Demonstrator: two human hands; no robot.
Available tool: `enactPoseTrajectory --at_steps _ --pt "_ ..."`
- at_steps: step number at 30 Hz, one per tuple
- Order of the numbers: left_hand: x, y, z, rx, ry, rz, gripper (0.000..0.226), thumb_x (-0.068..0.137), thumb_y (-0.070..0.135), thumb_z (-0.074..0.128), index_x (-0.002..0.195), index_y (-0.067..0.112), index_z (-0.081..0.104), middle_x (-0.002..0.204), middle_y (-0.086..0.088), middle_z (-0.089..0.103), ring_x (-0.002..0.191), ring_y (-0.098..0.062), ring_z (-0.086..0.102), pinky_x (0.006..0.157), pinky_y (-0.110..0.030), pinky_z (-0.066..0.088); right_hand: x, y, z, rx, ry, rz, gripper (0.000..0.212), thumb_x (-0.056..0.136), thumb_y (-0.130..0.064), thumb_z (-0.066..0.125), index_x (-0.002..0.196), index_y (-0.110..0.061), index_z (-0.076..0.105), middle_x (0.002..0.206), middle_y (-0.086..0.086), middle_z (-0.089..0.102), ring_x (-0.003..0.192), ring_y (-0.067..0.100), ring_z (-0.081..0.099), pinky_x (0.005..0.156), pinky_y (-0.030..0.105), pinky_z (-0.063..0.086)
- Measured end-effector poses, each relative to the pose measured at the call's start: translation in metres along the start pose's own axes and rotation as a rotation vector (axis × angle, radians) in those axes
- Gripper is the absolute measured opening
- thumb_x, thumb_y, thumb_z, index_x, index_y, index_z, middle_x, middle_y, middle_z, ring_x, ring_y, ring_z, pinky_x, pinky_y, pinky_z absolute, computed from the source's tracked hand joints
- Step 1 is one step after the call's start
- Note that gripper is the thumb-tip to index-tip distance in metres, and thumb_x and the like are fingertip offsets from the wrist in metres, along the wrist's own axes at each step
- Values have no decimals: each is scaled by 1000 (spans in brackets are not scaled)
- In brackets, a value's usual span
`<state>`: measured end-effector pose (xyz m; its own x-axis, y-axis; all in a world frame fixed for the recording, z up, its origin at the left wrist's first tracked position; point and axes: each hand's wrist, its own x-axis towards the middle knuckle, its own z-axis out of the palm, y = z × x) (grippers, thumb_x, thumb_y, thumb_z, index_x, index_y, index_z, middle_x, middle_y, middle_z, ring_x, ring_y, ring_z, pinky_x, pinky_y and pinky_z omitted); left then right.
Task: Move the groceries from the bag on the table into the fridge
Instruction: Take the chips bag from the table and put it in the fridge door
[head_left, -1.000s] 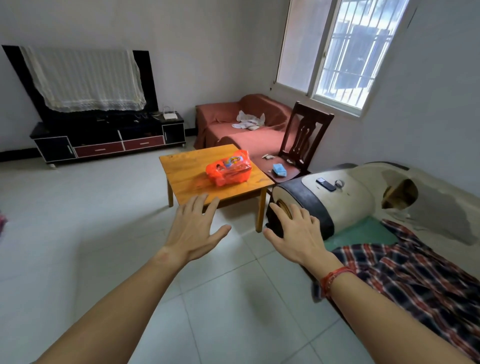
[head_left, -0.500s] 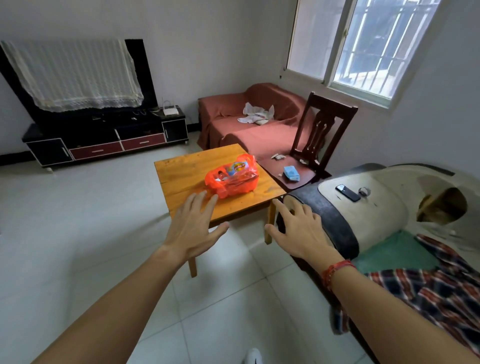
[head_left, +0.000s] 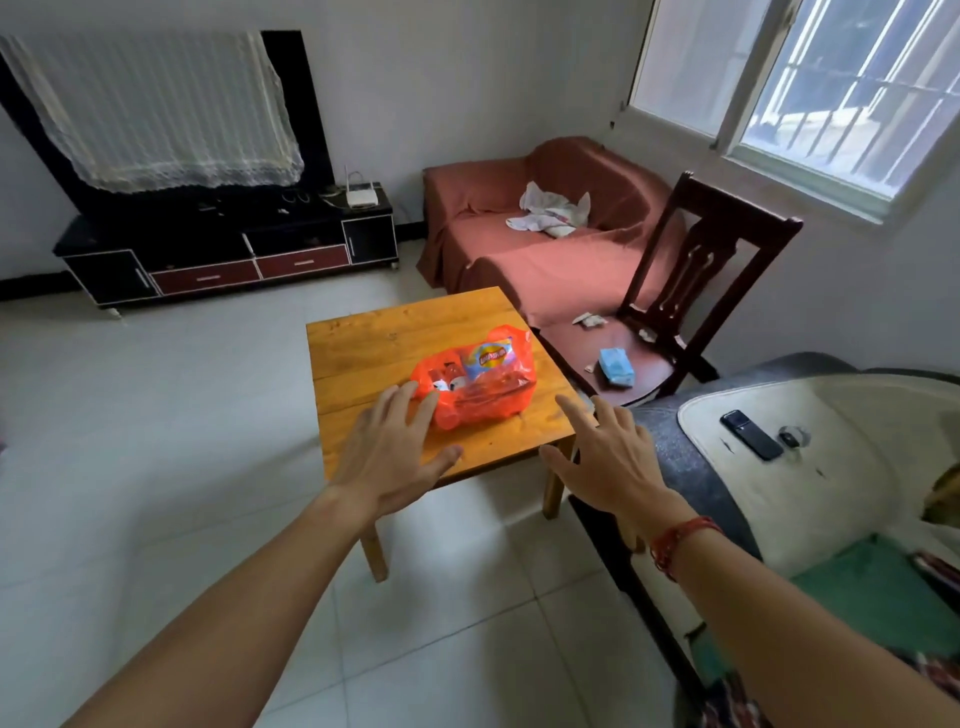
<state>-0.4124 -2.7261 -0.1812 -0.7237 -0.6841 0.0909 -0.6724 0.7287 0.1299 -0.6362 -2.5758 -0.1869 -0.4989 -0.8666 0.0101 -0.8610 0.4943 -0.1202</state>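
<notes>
The orange plastic bag (head_left: 475, 382) lies on the wooden counter (head_left: 395, 332), towards its right half, with a yellow and blue snack packet (head_left: 491, 358) showing through the plastic. The left hand (head_left: 387, 457) reaches over the near edge, its fingers (head_left: 425, 410) straight and spread, their tips at the bag's near left corner; whether they touch it I cannot tell. The right hand (head_left: 613, 457), wearing a red cord bracelet (head_left: 675, 540), hovers spread and empty beside the counter's near right corner. Just right of the counter, a dark wooden chair (head_left: 701, 291) carries a blue tissue pack (head_left: 616, 367).
</notes>
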Motion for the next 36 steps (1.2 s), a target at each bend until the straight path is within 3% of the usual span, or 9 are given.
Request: enactPoseTrajectory --at_steps 15,20,28,36 --pt "202 -74 78 -95 -107 -19 88 81 75 28 152 22 27 159 -9 25 145 -28 23 111 -47 34 210 2 49 -15 -93 39 79 91 -71 44 157 -38 17 158 14 32 138 36 38 107 51 37" --pt "259 -93 96 -132 -167 -21 96 74 78 17 153 24 24 160 -7 22 147 -27 20 114 -48 32 269 -3 61 -14 -116 52 80 91 -70 46 158 -36 18 152 11 38 130 34 45 102 48 41" --pt "314 -105 118 -185 -228 -32 96 74 78 17 153 25 24 161 -8 21 147 -27 18 114 -50 32 325 3 77 18 -177 70 80 90 -70 46 155 -34 19 140 9 45 126 34 46 97 50 44" --pt "345 -106 136 -209 -262 -99 97 73 78 16 153 24 25 160 -6 22 146 -26 19 113 -49 33 372 8 88 18 -234 27 81 93 -69 43 159 -30 16 146 12 42 128 35 44 100 48 42"
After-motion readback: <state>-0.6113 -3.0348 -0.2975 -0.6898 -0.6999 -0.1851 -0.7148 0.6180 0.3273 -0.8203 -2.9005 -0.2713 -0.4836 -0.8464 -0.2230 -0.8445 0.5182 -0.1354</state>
